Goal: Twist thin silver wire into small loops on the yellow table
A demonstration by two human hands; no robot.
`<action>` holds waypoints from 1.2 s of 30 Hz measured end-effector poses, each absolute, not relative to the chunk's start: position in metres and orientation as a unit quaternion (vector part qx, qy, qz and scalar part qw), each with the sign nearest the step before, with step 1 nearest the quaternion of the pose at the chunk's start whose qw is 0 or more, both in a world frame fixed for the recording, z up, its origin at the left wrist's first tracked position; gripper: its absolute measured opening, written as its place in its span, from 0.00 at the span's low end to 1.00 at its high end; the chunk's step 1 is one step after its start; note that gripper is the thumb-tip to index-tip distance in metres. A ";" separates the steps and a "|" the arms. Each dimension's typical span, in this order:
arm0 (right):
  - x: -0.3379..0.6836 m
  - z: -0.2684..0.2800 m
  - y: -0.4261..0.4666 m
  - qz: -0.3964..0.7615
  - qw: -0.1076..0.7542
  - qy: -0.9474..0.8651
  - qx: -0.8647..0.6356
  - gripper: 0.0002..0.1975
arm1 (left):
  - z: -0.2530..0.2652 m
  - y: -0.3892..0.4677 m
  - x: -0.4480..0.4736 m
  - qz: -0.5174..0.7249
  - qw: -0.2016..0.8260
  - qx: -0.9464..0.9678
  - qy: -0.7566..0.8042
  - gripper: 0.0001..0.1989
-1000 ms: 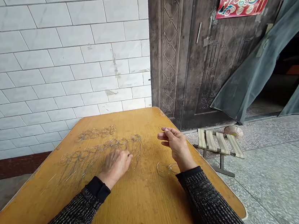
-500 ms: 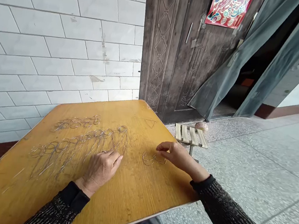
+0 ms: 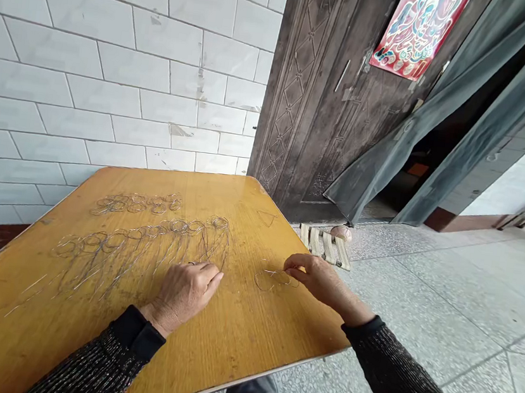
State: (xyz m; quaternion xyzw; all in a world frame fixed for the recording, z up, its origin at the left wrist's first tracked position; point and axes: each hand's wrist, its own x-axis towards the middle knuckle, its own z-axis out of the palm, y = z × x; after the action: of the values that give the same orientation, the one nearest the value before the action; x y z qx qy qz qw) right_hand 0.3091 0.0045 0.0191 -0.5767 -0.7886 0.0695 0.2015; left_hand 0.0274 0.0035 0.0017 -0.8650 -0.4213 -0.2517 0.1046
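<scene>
My right hand (image 3: 312, 279) is at the right side of the wooden table, its thumb and fingers pinched at the edge of a thin wire loop (image 3: 261, 287). That piece has crossing, curled strands lying on the tabletop. My left hand (image 3: 188, 292) rests back-up on the table, fingers curled under and largely hidden; whatever they hold cannot be made out. Just beyond it runs a long row of looped thin wires (image 3: 116, 242) with straight tails trailing toward me. A second, shorter cluster of wire loops (image 3: 136, 203) lies farther back.
The yellow-brown table (image 3: 224, 351) stands near a white tiled wall (image 3: 126, 97). Past its right edge sits a low stool with woven straps (image 3: 326, 246). Behind are a dark carved door (image 3: 320, 114) and a grey curtain (image 3: 381, 166). Loose straight wires (image 3: 24, 304) lie at left.
The view has shifted and tilted slightly. My right hand stays pinched at the wire loop, and my left hand stays curled on the table; the wires lie much as before.
</scene>
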 end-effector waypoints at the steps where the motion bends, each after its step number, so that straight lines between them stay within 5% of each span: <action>1: 0.308 0.023 0.005 0.080 0.207 -0.785 -0.579 0.09 | 0.002 0.004 0.028 -0.262 0.078 -0.862 -0.427 0.15; 6: 0.272 0.050 0.008 0.102 0.279 -0.794 -0.530 0.06 | 0.008 0.005 0.029 -0.383 -0.184 -0.775 -0.468 0.17; 11: 0.217 0.058 0.014 -0.014 0.334 -0.841 -0.426 0.06 | 0.020 0.004 0.025 -0.508 -0.451 -0.592 -0.432 0.20; 21: 0.192 0.010 0.034 -0.032 0.424 -0.826 -0.369 0.06 | 0.016 0.007 0.024 -0.543 -0.492 -0.533 -0.424 0.17; 36: 0.189 0.006 0.023 -0.055 0.387 -0.842 -0.372 0.07 | 0.013 0.009 0.023 -0.509 -0.574 -0.488 -0.417 0.14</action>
State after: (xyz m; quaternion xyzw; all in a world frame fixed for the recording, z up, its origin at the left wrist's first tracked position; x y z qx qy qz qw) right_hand 0.1885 0.0230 0.0058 -0.3719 -0.8418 -0.0553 0.3872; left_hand 0.0234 0.0088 0.0134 -0.4885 -0.4167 -0.5085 -0.5737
